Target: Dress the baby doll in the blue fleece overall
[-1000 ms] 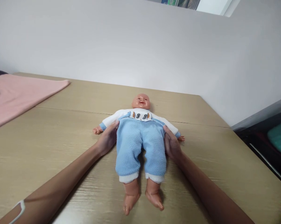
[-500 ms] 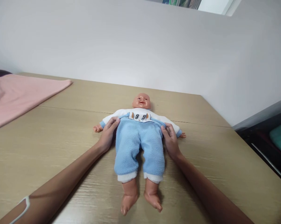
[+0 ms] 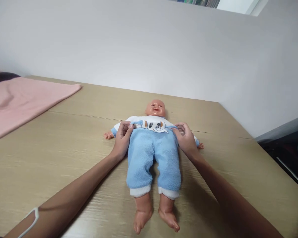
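Observation:
A baby doll point(image 3: 156, 108) lies on its back on the table, feet toward me, arms spread to both sides. It wears a white top with blue cuffs and fuzzy light blue overalls point(image 3: 152, 155) with white leg hems. Across the chest sits a white animal-face patch point(image 3: 154, 126) with eyes and brown ears. Beside the doll's waist, my left hand point(image 3: 124, 137) pinches the blue upper edge of the overalls between thumb and fingers. On the opposite side, my right hand point(image 3: 186, 137) grips the blue edge the same way, drawn out taut from the patch.
A pink cloth point(image 3: 32, 99) is spread over the left part of the wooden table point(image 3: 77, 158). Behind the table rises a pale wall point(image 3: 139, 49). Past the right edge stands something dark point(image 3: 282, 148) with a teal item in it.
Both hands have lifted slightly toward the doll's chest, raising the blue edge of the overalls. The view has shifted a little, so the doll appears farther right.

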Available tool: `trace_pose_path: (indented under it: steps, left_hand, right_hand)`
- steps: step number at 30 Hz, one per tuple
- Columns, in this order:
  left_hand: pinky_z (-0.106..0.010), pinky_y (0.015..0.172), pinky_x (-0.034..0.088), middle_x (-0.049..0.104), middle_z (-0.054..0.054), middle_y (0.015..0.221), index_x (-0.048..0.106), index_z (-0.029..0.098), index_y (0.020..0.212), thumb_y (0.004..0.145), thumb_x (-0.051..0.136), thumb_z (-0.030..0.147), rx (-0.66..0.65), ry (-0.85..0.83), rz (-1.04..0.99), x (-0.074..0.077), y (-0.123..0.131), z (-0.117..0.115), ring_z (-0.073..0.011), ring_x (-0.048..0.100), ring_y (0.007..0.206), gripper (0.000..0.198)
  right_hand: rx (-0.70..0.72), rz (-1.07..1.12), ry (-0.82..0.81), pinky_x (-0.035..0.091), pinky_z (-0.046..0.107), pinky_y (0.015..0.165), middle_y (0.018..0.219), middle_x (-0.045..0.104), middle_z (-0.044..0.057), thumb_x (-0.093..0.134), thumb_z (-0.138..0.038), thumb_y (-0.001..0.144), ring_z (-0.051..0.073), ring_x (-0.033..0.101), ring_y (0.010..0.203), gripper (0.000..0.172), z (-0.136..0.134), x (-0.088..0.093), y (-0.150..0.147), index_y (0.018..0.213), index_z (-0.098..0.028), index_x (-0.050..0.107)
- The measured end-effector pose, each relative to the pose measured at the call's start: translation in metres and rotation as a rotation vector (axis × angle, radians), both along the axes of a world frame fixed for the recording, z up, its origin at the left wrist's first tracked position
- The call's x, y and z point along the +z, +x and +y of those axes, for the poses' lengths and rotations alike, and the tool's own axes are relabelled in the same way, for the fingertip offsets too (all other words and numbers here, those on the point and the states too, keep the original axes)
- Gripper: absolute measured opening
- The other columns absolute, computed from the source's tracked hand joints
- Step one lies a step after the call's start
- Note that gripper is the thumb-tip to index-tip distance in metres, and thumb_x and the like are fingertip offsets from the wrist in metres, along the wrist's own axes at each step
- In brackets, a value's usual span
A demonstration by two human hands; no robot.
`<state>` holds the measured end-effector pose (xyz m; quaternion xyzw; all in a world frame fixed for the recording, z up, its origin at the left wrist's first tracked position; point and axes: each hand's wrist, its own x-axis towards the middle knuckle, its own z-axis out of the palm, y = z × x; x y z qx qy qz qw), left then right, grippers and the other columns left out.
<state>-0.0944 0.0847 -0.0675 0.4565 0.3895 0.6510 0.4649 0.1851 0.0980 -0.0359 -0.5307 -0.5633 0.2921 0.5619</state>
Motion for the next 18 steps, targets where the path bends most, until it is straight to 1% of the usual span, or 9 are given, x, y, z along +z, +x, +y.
trace_pose_path:
  steps: [2,3,6,8,10,12,15,17,18]
  left_hand:
    - [-0.028,0.088,0.044,0.065,0.002,0.094,0.065,0.026,0.104,0.098,0.082,0.059,0.023,0.019,0.009,0.001,0.001,-0.002,-0.0182,0.058,0.091,0.037]
    - [-0.028,0.088,0.044,0.065,0.002,0.094,0.065,0.026,0.103,0.099,0.082,0.058,0.035,0.027,0.016,0.002,0.002,-0.003,-0.0184,0.058,0.091,0.037]
    - [-0.029,0.090,0.044,0.065,0.001,0.097,0.065,0.026,0.104,0.101,0.080,0.058,0.052,0.064,0.043,0.004,0.003,-0.005,-0.0195,0.059,0.093,0.036]
    - [-0.030,0.091,0.045,0.065,0.000,0.100,0.064,0.026,0.107,0.103,0.078,0.058,0.066,0.090,0.069,0.004,0.003,-0.007,-0.0199,0.060,0.095,0.035]
    - [-0.031,0.091,0.046,0.064,0.000,0.100,0.064,0.026,0.109,0.105,0.075,0.058,0.098,0.113,0.098,0.003,0.004,-0.009,-0.0201,0.059,0.094,0.034]
    - [-0.031,0.090,0.046,0.064,0.000,0.100,0.064,0.027,0.110,0.107,0.072,0.057,0.134,0.131,0.128,0.002,0.004,-0.010,-0.0205,0.059,0.094,0.031]
    - [-0.033,0.091,0.047,0.064,-0.001,0.101,0.064,0.027,0.110,0.108,0.071,0.055,0.156,0.141,0.146,0.002,0.005,-0.010,-0.0215,0.059,0.096,0.029]
    - [-0.033,0.092,0.047,0.064,-0.002,0.103,0.064,0.027,0.109,0.109,0.070,0.054,0.159,0.150,0.146,0.003,0.006,-0.010,-0.0217,0.059,0.096,0.028]
    - [-0.033,0.093,0.047,0.064,-0.002,0.103,0.064,0.027,0.108,0.110,0.070,0.053,0.164,0.156,0.148,0.003,0.006,-0.009,-0.0215,0.059,0.097,0.027]
  right_hand:
    - [-0.011,-0.128,0.102,0.055,0.042,0.097,0.111,0.076,0.007,0.077,-0.035,0.090,0.026,0.070,0.102,0.022,0.006,0.024,-0.014,0.108,-0.025,0.069]
    - [0.028,-0.199,0.152,0.056,0.043,0.098,0.115,0.076,0.008,0.074,-0.033,0.093,0.027,0.070,0.103,0.020,0.010,0.037,-0.023,0.111,-0.025,0.069]
    - [0.308,-0.426,0.218,0.056,0.044,0.102,0.118,0.077,0.010,0.065,-0.030,0.102,0.028,0.071,0.109,0.012,0.029,0.072,-0.061,0.108,-0.023,0.071]
    - [0.468,-0.647,0.235,0.055,0.046,0.105,0.114,0.078,0.011,0.064,-0.027,0.104,0.030,0.071,0.113,0.012,0.049,0.086,-0.090,0.107,-0.020,0.073]
    - [0.555,-0.871,0.320,0.050,0.050,0.113,0.122,0.077,0.014,0.063,-0.019,0.103,0.032,0.068,0.120,0.013,0.072,0.091,-0.118,0.110,-0.017,0.074]
    - [0.720,-1.055,0.390,0.049,0.051,0.117,0.131,0.075,0.017,0.068,-0.014,0.100,0.033,0.066,0.128,0.019,0.096,0.089,-0.143,0.118,-0.015,0.074]
    - [1.059,-1.245,0.296,0.055,0.044,0.112,0.138,0.076,0.015,0.078,-0.012,0.094,0.031,0.070,0.129,0.041,0.125,0.080,-0.170,0.134,-0.018,0.073]
    - [1.174,-1.318,0.209,0.058,0.041,0.104,0.139,0.078,0.013,0.079,-0.010,0.092,0.029,0.074,0.124,0.051,0.135,0.072,-0.181,0.141,-0.022,0.071]
    - [1.198,-1.333,0.194,0.059,0.039,0.100,0.138,0.079,0.013,0.077,-0.010,0.093,0.028,0.076,0.121,0.050,0.138,0.068,-0.185,0.141,-0.022,0.072]
